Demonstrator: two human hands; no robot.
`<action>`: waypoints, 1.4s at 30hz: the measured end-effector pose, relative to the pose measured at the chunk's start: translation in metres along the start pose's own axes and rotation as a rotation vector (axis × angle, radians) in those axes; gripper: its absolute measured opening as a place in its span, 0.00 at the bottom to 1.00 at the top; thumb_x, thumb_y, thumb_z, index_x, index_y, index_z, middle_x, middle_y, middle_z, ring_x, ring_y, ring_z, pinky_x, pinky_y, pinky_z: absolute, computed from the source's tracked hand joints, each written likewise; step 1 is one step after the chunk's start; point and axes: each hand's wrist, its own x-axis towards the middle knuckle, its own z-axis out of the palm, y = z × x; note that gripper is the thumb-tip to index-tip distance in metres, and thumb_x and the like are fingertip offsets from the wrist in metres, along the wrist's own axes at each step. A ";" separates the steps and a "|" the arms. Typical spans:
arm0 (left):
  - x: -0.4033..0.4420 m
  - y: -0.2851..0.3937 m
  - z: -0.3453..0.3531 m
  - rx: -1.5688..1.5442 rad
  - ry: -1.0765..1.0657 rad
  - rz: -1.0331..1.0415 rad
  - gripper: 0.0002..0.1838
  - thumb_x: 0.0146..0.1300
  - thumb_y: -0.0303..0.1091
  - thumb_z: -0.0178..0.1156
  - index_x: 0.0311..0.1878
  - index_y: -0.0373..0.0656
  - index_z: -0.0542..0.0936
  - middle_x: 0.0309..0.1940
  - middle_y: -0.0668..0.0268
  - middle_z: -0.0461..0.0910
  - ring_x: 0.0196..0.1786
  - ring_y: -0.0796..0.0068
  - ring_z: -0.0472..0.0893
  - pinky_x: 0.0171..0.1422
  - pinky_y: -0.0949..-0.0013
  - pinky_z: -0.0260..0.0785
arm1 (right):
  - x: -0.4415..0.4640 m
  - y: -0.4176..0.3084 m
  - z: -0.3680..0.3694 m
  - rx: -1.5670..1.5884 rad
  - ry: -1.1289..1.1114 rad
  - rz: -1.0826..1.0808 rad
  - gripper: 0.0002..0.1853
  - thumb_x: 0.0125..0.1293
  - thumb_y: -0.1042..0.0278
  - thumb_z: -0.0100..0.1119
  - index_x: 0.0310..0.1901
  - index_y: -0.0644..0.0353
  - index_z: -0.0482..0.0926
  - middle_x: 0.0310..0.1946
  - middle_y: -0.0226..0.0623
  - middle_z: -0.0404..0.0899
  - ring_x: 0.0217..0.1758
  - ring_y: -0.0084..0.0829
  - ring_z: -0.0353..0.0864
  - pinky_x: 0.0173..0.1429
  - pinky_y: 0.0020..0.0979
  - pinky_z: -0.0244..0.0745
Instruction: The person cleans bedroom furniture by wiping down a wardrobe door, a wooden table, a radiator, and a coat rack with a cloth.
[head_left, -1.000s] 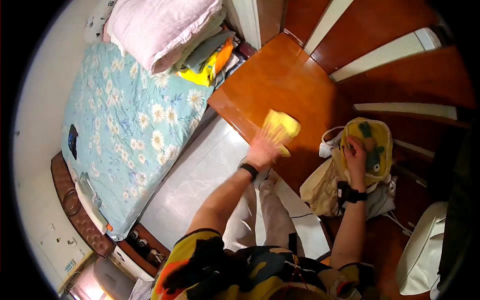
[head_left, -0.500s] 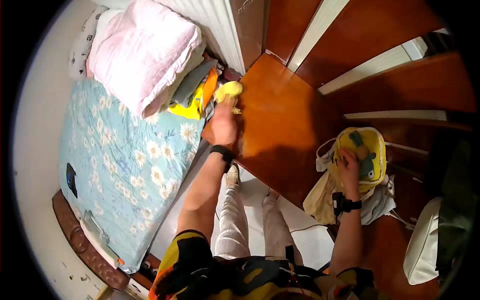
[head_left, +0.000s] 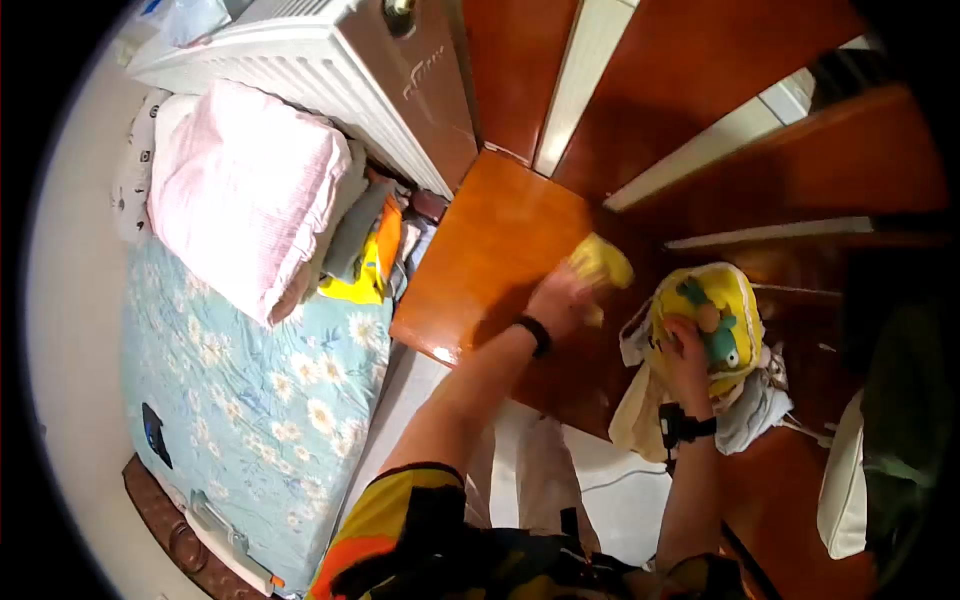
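My left hand (head_left: 562, 303), with a black band at the wrist, presses a yellow cloth (head_left: 608, 262) onto the glossy orange-brown wooden surface (head_left: 475, 245). Its fingers lie over the cloth and grip it; motion blurs them slightly. My right hand (head_left: 686, 358) is curled at the near-left side of a bag with a yellow inside (head_left: 748, 300), apparently holding its edge. Inside the bag lies a teal-green plush toy (head_left: 722, 345) with a white eye. Pale fabric (head_left: 640, 415) hangs below the bag, beside my right wrist.
To the left is a bed with a blue floral sheet (head_left: 225, 390), a pink folded quilt (head_left: 250, 190) and stacked clothes (head_left: 362, 265). A white radiator (head_left: 300, 75) stands behind. Dark red wooden panels (head_left: 680, 80) rise at the back. A white bag (head_left: 843, 480) lies at right.
My left hand has swept the yellow cloth rightward across the wooden surface, from the bed side to near the bag. My right hand stays at the bag. The view has shifted slightly.
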 end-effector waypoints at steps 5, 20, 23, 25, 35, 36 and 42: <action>0.009 -0.086 -0.064 0.464 0.200 -0.397 0.34 0.67 0.45 0.53 0.74 0.48 0.59 0.75 0.60 0.56 0.76 0.52 0.55 0.77 0.53 0.47 | -0.005 0.010 0.011 0.009 0.087 0.059 0.15 0.65 0.81 0.57 0.53 0.63 0.77 0.53 0.32 0.77 0.47 0.26 0.75 0.53 0.27 0.71; -0.152 -0.009 -0.162 -1.467 0.611 -0.615 0.23 0.66 0.19 0.49 0.65 0.37 0.71 0.58 0.58 0.79 0.55 0.64 0.81 0.55 0.69 0.75 | -0.019 -0.077 0.004 0.613 -0.145 0.075 0.19 0.70 0.74 0.57 0.62 0.61 0.75 0.61 0.39 0.75 0.61 0.33 0.75 0.62 0.33 0.72; -0.132 0.039 -0.224 -1.810 0.672 -0.219 0.30 0.66 0.29 0.57 0.70 0.34 0.64 0.64 0.54 0.72 0.59 0.60 0.78 0.59 0.61 0.76 | -0.019 -0.138 0.006 0.694 -0.175 -0.095 0.17 0.71 0.72 0.56 0.60 0.61 0.76 0.59 0.38 0.77 0.61 0.30 0.76 0.61 0.31 0.73; -0.118 0.066 -0.251 -1.933 0.653 -0.011 0.37 0.63 0.37 0.61 0.72 0.35 0.59 0.69 0.52 0.66 0.66 0.54 0.73 0.65 0.52 0.71 | -0.019 -0.182 -0.002 0.684 -0.206 -0.133 0.17 0.71 0.72 0.56 0.60 0.61 0.76 0.58 0.36 0.78 0.61 0.29 0.75 0.61 0.30 0.73; -0.087 0.168 -0.332 -2.061 0.642 0.151 0.35 0.69 0.37 0.55 0.75 0.40 0.55 0.73 0.58 0.61 0.73 0.61 0.64 0.77 0.60 0.55 | -0.013 -0.389 -0.080 0.295 0.249 -0.788 0.26 0.63 0.70 0.57 0.64 0.62 0.70 0.68 0.46 0.63 0.70 0.48 0.62 0.72 0.43 0.56; -0.085 0.176 -0.333 -2.102 0.578 0.205 0.35 0.69 0.37 0.54 0.75 0.38 0.55 0.73 0.58 0.60 0.73 0.62 0.63 0.77 0.60 0.55 | -0.014 -0.400 -0.081 0.250 0.281 -0.805 0.26 0.62 0.70 0.58 0.63 0.62 0.70 0.69 0.47 0.61 0.69 0.49 0.62 0.72 0.42 0.57; -0.098 0.203 -0.365 -1.977 0.589 0.194 0.29 0.70 0.30 0.45 0.73 0.36 0.57 0.71 0.56 0.63 0.72 0.61 0.65 0.76 0.59 0.56 | -0.019 -0.433 -0.092 0.219 0.296 -0.812 0.29 0.59 0.69 0.61 0.64 0.63 0.71 0.68 0.48 0.63 0.70 0.49 0.62 0.72 0.42 0.58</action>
